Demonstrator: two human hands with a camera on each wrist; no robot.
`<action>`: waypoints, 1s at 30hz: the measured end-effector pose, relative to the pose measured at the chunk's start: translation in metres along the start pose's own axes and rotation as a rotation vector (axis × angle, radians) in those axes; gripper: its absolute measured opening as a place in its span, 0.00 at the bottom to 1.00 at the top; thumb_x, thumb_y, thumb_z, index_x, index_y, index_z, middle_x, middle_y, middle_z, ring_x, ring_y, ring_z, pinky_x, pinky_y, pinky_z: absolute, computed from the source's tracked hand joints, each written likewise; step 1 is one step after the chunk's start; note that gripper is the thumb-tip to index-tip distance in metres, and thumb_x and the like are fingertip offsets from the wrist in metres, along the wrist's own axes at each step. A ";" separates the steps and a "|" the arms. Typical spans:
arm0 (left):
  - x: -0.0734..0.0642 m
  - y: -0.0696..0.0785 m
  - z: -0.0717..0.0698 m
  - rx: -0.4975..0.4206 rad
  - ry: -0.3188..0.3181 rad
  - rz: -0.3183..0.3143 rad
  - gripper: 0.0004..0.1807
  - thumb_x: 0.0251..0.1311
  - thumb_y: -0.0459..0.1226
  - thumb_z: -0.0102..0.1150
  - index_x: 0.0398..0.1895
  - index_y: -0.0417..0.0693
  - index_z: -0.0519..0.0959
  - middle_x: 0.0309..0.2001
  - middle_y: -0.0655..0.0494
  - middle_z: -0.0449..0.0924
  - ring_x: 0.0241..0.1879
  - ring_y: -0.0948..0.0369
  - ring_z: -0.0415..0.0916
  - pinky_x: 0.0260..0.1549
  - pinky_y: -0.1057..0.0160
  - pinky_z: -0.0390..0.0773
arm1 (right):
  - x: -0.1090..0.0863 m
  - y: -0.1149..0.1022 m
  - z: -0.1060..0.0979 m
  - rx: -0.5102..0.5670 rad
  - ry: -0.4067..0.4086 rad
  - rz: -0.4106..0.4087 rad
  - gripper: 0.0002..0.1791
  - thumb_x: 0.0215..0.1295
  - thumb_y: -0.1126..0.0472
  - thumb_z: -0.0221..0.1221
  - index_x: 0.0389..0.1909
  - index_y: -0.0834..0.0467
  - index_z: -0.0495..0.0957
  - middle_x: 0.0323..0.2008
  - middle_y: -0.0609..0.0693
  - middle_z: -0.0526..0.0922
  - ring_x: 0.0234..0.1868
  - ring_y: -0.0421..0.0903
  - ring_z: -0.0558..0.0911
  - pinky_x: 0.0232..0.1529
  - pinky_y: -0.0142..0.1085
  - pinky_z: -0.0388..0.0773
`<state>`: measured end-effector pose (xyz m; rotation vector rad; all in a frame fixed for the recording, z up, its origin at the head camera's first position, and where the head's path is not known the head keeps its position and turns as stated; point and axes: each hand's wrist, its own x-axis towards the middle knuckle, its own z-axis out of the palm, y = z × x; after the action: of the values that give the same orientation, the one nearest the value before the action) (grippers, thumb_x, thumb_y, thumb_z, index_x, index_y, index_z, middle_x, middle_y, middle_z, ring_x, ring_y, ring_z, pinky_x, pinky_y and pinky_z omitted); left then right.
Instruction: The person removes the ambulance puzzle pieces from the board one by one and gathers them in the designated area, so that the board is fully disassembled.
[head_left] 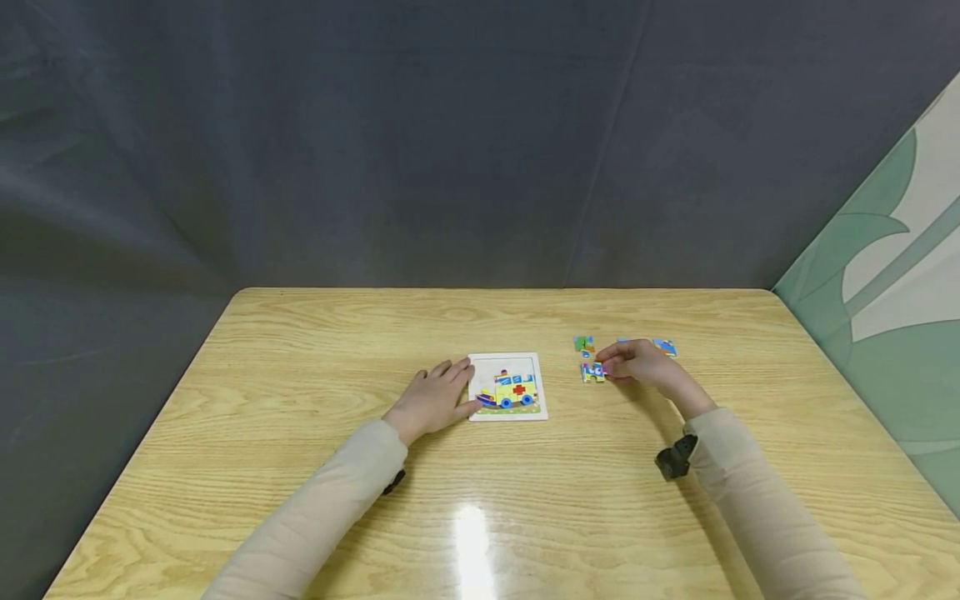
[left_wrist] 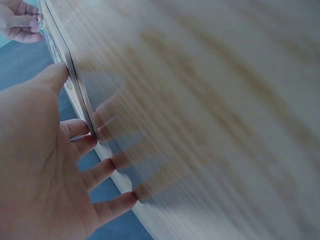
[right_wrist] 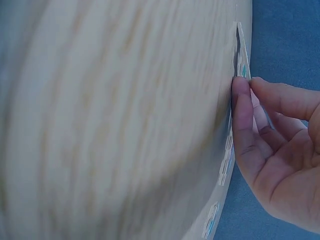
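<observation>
A square, white-bordered jigsaw puzzle board [head_left: 529, 415] lies on the table, partly filled with a yellow vehicle bearing a red cross. My left hand [head_left: 433, 401] rests at its left side, fingers spread, with the thumb over the lower left border. In the left wrist view the left hand [left_wrist: 45, 145] has thumb and forefinger at the board's edge, the other fingertips on the table. To the right of the board, my right hand [head_left: 641, 365] pinches a puzzle piece [head_left: 592, 372]. The right wrist view shows this piece [right_wrist: 243, 55] tilted between thumb and fingertips.
A green and blue puzzle piece [head_left: 583, 344] lies just beyond the pinched one. Another blue piece [head_left: 665, 346] lies to the right, and one more is mostly hidden behind the right hand. A dark curtain [head_left: 450, 167] hangs behind the wooden table [head_left: 300, 350].
</observation>
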<state>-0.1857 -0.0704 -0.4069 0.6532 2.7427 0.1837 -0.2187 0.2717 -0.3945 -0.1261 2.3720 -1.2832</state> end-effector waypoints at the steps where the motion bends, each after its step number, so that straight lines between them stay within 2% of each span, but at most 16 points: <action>1: 0.000 0.000 0.000 0.000 0.000 0.000 0.38 0.69 0.59 0.39 0.75 0.50 0.52 0.77 0.57 0.47 0.75 0.50 0.49 0.70 0.41 0.56 | 0.000 0.000 0.000 0.004 0.002 0.003 0.19 0.67 0.70 0.53 0.55 0.77 0.69 0.33 0.43 0.80 0.33 0.33 0.79 0.35 0.27 0.78; 9: 0.000 -0.001 0.001 0.007 -0.003 0.005 0.38 0.69 0.60 0.38 0.75 0.50 0.52 0.77 0.57 0.46 0.75 0.50 0.49 0.70 0.41 0.56 | 0.000 0.002 -0.001 -0.018 0.011 0.005 0.20 0.67 0.69 0.54 0.56 0.75 0.69 0.36 0.46 0.80 0.34 0.33 0.78 0.35 0.27 0.78; 15: 0.000 -0.001 0.001 0.008 -0.007 0.005 0.38 0.69 0.60 0.38 0.76 0.50 0.51 0.77 0.57 0.46 0.75 0.50 0.48 0.70 0.41 0.56 | 0.002 -0.006 0.004 -0.008 0.030 -0.012 0.21 0.65 0.71 0.53 0.57 0.76 0.68 0.39 0.52 0.79 0.36 0.33 0.77 0.38 0.28 0.80; 19: 0.001 -0.001 0.001 0.011 0.000 0.007 0.38 0.69 0.59 0.39 0.75 0.50 0.52 0.77 0.57 0.47 0.75 0.50 0.49 0.70 0.41 0.56 | 0.004 -0.014 0.011 0.001 0.028 -0.031 0.20 0.65 0.71 0.54 0.56 0.75 0.69 0.40 0.52 0.79 0.39 0.33 0.79 0.41 0.28 0.80; 24: 0.001 -0.001 0.002 0.016 -0.002 0.007 0.38 0.69 0.59 0.38 0.76 0.50 0.51 0.77 0.57 0.46 0.75 0.50 0.48 0.70 0.41 0.56 | 0.008 -0.027 0.023 -0.029 0.020 -0.051 0.21 0.64 0.69 0.55 0.56 0.73 0.71 0.41 0.54 0.79 0.38 0.34 0.77 0.41 0.29 0.78; 30: 0.001 -0.002 0.003 0.010 -0.004 0.007 0.38 0.69 0.59 0.39 0.75 0.50 0.52 0.77 0.56 0.47 0.75 0.50 0.48 0.70 0.41 0.56 | 0.015 -0.040 0.041 -0.053 -0.003 -0.082 0.20 0.63 0.69 0.57 0.55 0.73 0.72 0.43 0.62 0.80 0.35 0.36 0.77 0.40 0.31 0.78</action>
<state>-0.1864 -0.0713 -0.4099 0.6647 2.7399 0.1700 -0.2204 0.2128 -0.3863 -0.2440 2.4219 -1.2563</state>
